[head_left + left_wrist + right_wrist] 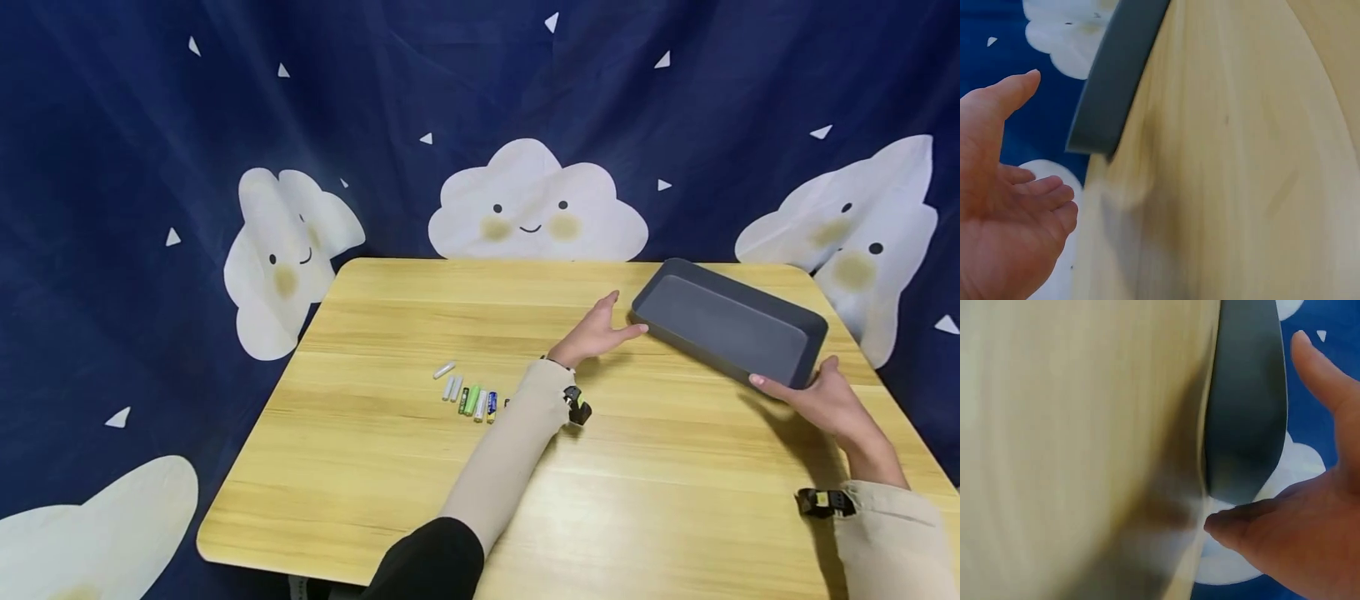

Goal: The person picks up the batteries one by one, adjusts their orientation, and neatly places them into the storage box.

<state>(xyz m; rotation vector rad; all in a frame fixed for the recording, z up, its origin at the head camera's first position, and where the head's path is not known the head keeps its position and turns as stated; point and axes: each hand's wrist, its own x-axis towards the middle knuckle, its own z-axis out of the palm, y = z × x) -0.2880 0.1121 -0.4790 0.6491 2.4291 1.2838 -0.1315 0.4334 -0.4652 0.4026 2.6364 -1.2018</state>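
A dark grey rectangular tray (720,321) lies at an angle on the far right of the wooden table. Beside its left end is my left hand (596,333), thumb and fingers spread. In the left wrist view, a gap shows between this hand (1016,200) and the tray's corner (1110,94). My right hand (828,400) is at the near right corner, its thumb tip overlapping the rim in the head view. Seen from the right wrist, that hand (1310,519) has its thumb raised apart from the tray wall (1244,412) and its fingertips close by the tray's end.
Several batteries lie left of the left forearm: a green one (472,401), a blue one (492,406) and a white one (444,369) among them. The forearm partly hides the row's right end. Behind the table (360,467) hangs a dark blue cloud-print curtain (390,83).
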